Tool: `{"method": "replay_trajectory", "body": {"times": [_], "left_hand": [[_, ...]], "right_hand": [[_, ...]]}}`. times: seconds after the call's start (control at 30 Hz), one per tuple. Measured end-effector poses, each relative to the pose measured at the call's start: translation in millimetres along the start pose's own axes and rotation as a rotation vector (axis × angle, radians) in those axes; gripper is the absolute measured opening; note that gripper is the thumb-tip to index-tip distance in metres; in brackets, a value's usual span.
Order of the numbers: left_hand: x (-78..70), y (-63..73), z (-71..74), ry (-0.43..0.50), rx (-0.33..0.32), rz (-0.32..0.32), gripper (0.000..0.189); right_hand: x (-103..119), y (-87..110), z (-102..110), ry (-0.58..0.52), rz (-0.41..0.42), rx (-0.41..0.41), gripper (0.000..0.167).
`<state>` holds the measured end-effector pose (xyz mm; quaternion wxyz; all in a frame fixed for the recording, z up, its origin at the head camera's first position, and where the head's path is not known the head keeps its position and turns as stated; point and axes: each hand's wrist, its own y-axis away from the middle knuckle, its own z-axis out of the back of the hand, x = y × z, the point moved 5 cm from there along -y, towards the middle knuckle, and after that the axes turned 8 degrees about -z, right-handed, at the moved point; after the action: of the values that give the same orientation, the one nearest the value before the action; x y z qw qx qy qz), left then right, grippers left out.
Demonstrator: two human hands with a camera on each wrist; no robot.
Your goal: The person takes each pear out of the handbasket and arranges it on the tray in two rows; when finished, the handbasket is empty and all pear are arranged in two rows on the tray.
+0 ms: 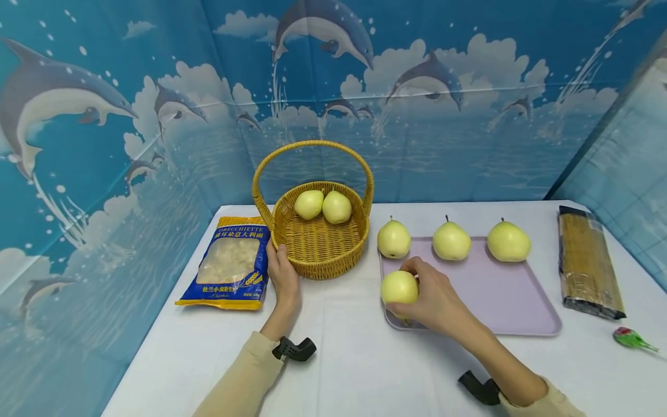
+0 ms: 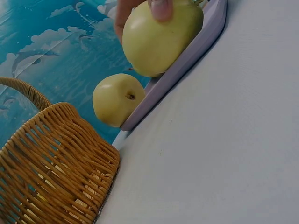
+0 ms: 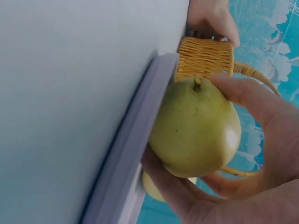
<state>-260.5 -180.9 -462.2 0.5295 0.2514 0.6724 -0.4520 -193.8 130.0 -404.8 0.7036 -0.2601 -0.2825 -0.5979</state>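
My right hand (image 1: 435, 298) grips a yellow-green pear (image 1: 399, 288) at the near left corner of the lilac tray (image 1: 500, 301). In the right wrist view, thumb and fingers are around this pear (image 3: 196, 128), its stem upward, right by the tray rim. My left hand (image 1: 283, 278) holds the left side of a wicker basket (image 1: 325, 267); its fingers are partly hidden. Two pears, one left (image 1: 309, 204) and one right (image 1: 336, 207), lie inside the basket toward the back. Three more pears stand along the tray's far side: left (image 1: 394, 239), middle (image 1: 451, 241) and right (image 1: 508, 241).
Left of the basket, touching distance from my left hand, lies a blue and yellow pasta bag (image 1: 229, 263). A packet of long noodles (image 1: 589, 263) and a small red-green wrapped item (image 1: 633, 337) lie right of the tray. A dolphin-print curtain (image 1: 323, 127) stands behind the white table (image 1: 359, 370).
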Motion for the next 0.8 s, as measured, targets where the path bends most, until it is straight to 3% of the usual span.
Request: {"method": "replay_trajectory", "body": {"times": [0.4, 0.8], "left_hand": [[-0.6, 0.8, 0.0, -0.026, -0.022, -0.002, 0.051], [-0.7, 0.2, 0.5, -0.028, -0.028, -0.026, 0.049]], "right_hand": [[-2.8, -0.5, 6.4, 0.037, -0.002, 0.173, 0.071], [-12.1, -5.2, 18.7, -0.012, 0.006, 0.093, 0.067]]}}
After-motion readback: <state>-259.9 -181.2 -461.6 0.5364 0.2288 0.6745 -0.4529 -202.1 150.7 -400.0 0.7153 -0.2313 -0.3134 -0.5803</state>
